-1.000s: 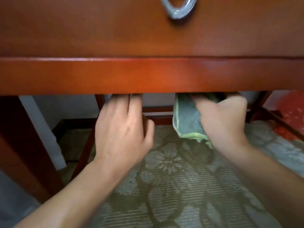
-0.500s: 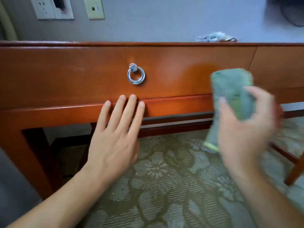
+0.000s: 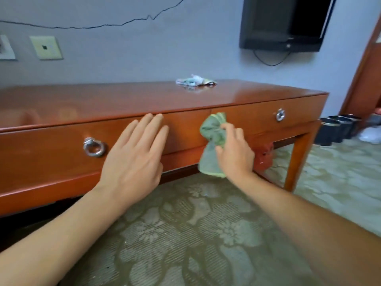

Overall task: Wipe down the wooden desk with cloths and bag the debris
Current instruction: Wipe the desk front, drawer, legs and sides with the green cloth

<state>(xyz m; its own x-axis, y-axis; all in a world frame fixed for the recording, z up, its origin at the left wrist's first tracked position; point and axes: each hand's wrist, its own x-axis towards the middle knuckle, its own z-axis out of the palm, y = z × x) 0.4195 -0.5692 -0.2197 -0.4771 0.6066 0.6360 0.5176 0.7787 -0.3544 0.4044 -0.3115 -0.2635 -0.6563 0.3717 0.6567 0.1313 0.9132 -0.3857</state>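
Observation:
The long reddish wooden desk (image 3: 82, 102) runs across the view, with two drawer fronts carrying metal ring pulls. My right hand (image 3: 235, 153) grips a bunched green cloth (image 3: 212, 139) in front of the seam between the two drawers, the cloth's tail hanging down past the lower rail. My left hand (image 3: 134, 159) is flat with straight fingers held before the left drawer front, fingertips near the desk's top edge; contact cannot be told. A small crumpled pile of debris (image 3: 194, 80) lies on the desktop near the wall.
A red bag (image 3: 262, 154) shows under the desk by its right leg (image 3: 296, 162). Black bins (image 3: 338, 129) stand on the patterned carpet beyond the desk's right end. A wall-mounted TV (image 3: 282, 23) hangs above. Wall sockets (image 3: 46, 47) sit at left.
Both hands came out from under the desk's lower rail and rose to the drawer fronts. My view lifted, so the desktop and wall now show.

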